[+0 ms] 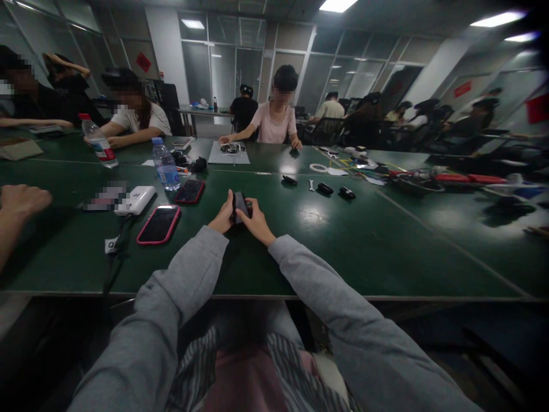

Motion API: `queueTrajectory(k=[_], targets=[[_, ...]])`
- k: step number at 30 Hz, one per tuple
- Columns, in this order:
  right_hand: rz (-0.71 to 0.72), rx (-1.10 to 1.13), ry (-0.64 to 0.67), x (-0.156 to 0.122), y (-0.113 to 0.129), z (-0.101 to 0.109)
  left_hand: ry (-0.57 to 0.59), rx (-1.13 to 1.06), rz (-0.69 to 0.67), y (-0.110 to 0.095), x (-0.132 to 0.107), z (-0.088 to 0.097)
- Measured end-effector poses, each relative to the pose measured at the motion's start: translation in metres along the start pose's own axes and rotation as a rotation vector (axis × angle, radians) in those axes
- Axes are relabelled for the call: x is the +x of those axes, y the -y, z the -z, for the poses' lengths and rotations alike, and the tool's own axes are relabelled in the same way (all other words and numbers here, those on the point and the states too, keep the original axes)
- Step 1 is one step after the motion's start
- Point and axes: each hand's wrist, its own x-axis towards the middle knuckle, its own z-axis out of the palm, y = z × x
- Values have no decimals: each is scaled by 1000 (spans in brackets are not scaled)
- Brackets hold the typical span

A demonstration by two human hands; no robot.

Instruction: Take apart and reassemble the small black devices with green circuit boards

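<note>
Both hands are closed around a small dark block-shaped object (pixel 241 201) just above the green table (pixel 343 246). My left hand (pixel 223 215) grips it from the left side. My right hand (pixel 258 222) holds its right side, the thumb lying across the face turned toward me. The fingers hide much of the object, so its exact kind cannot be made out. To the right on the table lie a small wrench (pixel 311 185) and several small black parts, among them one black piece (pixel 325 188) beside the wrench.
Left of my hands lie a pink-cased phone (pixel 158 225), a red-edged phone (pixel 190 191), a white power bank (pixel 136 200) with a cable, and a water bottle (pixel 166 166). Another person's hand (pixel 24 200) rests at far left. Across sits a person in pink (pixel 277 123). Wires (pixel 364 163) lie back right.
</note>
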Motion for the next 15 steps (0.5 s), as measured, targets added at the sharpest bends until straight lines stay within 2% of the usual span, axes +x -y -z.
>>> queueTrajectory(k=[5, 9, 12, 15], targets=[[-41, 41, -9, 0, 0, 0, -4, 8, -36, 3, 5, 3], [-60, 22, -15, 1, -1, 2, -68, 6, -69, 2, 4, 4], [-76, 51, -53, 6, -5, 6, -112, -36, -86, -2, 2, 4], [-149, 133, -107, 14, -12, 10, -99, -79, -94, -6, -1, 5]])
